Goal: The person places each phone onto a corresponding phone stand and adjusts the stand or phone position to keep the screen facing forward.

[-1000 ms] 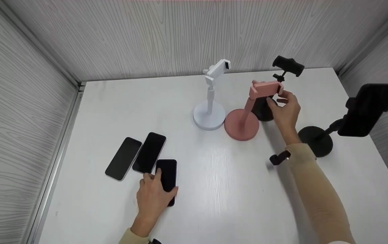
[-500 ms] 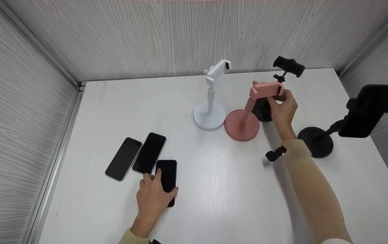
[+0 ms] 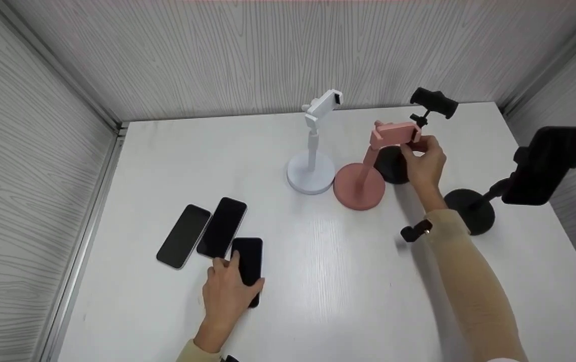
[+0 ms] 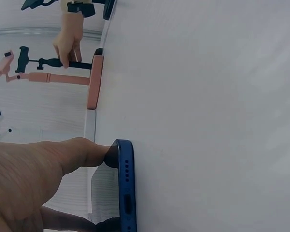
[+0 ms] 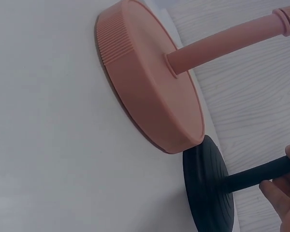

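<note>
My right hand (image 3: 424, 166) pinches the pole of a black phone stand (image 3: 392, 168) between thumb and fingers, plain in the right wrist view. The stand's round black base (image 5: 208, 188) is beside the pink phone stand (image 3: 359, 187), partly behind it in the head view; whether they touch I cannot tell. My left hand (image 3: 227, 294) rests on a dark smartphone (image 3: 250, 256) lying flat, thumb at its right edge and fingertips on its screen. Its blue bottom edge (image 4: 127, 193) faces the left wrist camera.
Two more smartphones lie left of the hand, one dark grey (image 3: 183, 236) and one black (image 3: 221, 227). A white phone stand (image 3: 311, 175) is left of the pink one. At the right, another black stand (image 3: 470, 211) holds a phone (image 3: 544, 166). The white table (image 3: 318, 281) meets panelled walls.
The black stand has shifted slightly to the right and towards me with my right hand, its clamp lower in view. My left hand has stayed on the smartphone.
</note>
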The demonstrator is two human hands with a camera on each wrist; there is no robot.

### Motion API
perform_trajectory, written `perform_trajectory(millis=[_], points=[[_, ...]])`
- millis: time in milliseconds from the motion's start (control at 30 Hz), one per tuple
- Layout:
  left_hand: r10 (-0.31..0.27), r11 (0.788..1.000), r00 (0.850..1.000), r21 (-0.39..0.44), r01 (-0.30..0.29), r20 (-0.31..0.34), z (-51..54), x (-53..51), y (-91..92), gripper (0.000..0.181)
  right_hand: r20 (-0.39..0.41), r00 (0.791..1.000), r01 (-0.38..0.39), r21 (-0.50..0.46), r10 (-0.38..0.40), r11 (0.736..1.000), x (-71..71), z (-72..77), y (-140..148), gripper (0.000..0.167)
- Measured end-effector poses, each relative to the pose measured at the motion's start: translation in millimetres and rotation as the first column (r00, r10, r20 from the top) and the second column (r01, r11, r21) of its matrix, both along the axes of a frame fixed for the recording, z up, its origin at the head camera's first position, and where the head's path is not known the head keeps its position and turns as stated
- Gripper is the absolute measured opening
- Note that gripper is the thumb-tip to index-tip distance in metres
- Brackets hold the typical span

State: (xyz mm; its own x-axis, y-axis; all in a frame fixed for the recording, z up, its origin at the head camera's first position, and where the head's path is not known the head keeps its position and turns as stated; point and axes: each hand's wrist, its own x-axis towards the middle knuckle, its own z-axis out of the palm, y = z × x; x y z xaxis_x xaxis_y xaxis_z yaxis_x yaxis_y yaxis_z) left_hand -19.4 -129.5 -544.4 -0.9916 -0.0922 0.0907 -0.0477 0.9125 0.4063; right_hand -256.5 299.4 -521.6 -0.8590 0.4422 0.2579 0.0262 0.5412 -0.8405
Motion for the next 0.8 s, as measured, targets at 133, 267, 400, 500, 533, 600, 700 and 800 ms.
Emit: perform_trajectory(millis=[133, 267, 400, 500, 533, 600, 700, 800], points=[[0.0, 1.0, 1.0, 0.001, 0.0, 0.001, 0.1, 0.1, -0.3, 0.081, -0.034, 0.999, -0.008, 0.0, 0.008, 1.0, 3.9, -2.4, 4.4, 0.03], [0.001, 1.0, 1.0, -0.003, -0.001, 0.006, -0.3, 0.4, -0.5, 0.081, -0.052, 0.999, -0.002, -0.011, 0.002, 1.0, 9.2, -4.9, 8.7, 0.027], [0.0, 1.0, 1.0, -0.003, 0.0, 0.003, -0.7, -0.1, -1.0, 0.081, -0.063, 0.998, 0.002, -0.014, -0.002, 1.0, 15.0, -6.5, 11.8, 0.026], [0.002, 1.0, 1.0, 0.002, -0.002, 0.006, -1.2, -0.4, -0.9, 0.081, -0.071, 0.997, 0.005, -0.014, -0.006, 1.0, 20.1, -7.1, 13.5, 0.026], [0.004, 1.0, 1.0, 0.004, -0.004, 0.011, -1.4, -0.5, -0.9, 0.081, -0.074, 0.997, 0.007, -0.015, -0.008, 1.0, 22.0, -7.2, 14.1, 0.026], [0.006, 1.0, 1.0, 0.004, -0.006, 0.021, -1.6, -0.8, -0.8, 0.081, -0.071, 0.997, 0.012, -0.014, -0.013, 1.0, 25.9, -7.6, 15.4, 0.025], [0.007, 1.0, 1.0, 0.004, -0.007, 0.029, -1.3, -1.2, -0.7, 0.082, -0.074, 0.997, 0.012, -0.015, -0.013, 1.0, 32.2, -8.3, 16.8, 0.025], [0.003, 1.0, 1.0, 0.011, -0.003, 0.03, 0.0, -0.8, -0.9, 0.081, -0.076, 0.997, 0.011, -0.019, -0.012, 1.0, 39.1, -8.3, 17.5, 0.023]])
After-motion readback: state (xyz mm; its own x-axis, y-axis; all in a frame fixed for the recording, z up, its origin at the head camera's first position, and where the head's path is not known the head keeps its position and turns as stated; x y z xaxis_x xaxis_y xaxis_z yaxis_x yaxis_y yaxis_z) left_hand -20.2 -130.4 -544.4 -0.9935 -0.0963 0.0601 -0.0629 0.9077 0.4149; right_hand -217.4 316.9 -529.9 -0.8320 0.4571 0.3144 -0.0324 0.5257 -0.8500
